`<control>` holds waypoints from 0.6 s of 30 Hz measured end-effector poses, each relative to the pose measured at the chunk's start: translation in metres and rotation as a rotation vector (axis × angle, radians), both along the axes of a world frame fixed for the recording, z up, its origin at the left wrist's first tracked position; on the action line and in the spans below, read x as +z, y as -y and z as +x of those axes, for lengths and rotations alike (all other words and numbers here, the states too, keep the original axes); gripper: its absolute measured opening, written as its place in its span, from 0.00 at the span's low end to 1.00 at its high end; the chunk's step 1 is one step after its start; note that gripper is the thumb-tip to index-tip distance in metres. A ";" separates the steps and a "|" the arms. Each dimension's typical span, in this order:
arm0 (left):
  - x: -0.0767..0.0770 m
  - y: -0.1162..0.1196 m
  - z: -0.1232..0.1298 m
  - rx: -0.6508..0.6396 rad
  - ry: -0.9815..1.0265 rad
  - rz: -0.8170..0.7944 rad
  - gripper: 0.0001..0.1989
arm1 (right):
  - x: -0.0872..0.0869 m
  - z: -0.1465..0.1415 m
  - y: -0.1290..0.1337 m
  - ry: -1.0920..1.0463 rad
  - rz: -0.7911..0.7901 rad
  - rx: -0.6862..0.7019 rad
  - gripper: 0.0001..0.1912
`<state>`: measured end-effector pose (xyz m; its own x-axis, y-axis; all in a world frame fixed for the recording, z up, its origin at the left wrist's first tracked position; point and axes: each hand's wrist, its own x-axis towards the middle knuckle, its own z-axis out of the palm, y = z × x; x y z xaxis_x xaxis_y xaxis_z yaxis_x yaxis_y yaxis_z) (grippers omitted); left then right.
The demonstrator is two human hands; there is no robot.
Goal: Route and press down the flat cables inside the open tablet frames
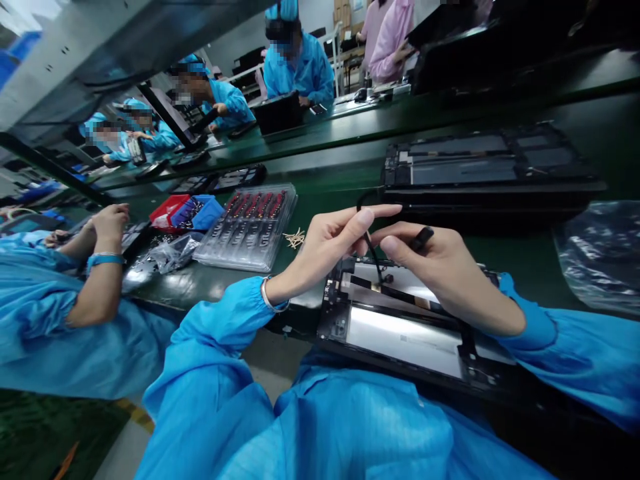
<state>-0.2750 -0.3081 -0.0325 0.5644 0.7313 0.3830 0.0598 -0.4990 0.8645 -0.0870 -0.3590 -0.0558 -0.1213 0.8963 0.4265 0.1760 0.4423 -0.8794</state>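
Observation:
An opened flat device [405, 337] with silver panels and black edges lies in front of me, tilted in view. Above its upper part both hands are close together. My left hand [333, 247] pinches a thin black strip [374, 257] between thumb and fingers, its index finger stretched to the right. The strip hangs down to the device's inside. My right hand [440, 267] is curled around a short black tool [421, 239], its thumb and fingertips near the strip; what the fingertips touch is hidden.
Behind the device stands a stack of similar black units [490, 193]. To the left are a clear tray [250, 227] of small parts, red [169, 212] and blue [207, 212] bins and a plastic bag [173, 252]. A co-worker's arm [107, 267] is at far left. Plastic wrap [600, 253] lies right.

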 end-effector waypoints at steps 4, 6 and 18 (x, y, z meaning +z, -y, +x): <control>-0.003 0.003 0.005 -0.032 0.059 -0.032 0.24 | -0.002 -0.002 0.002 -0.089 -0.083 0.070 0.16; -0.005 0.003 0.006 -0.042 0.069 0.008 0.23 | -0.005 -0.002 0.003 -0.130 -0.111 0.079 0.16; -0.014 -0.001 -0.021 -0.030 -0.346 0.196 0.27 | 0.006 0.039 0.017 0.399 0.052 -0.242 0.13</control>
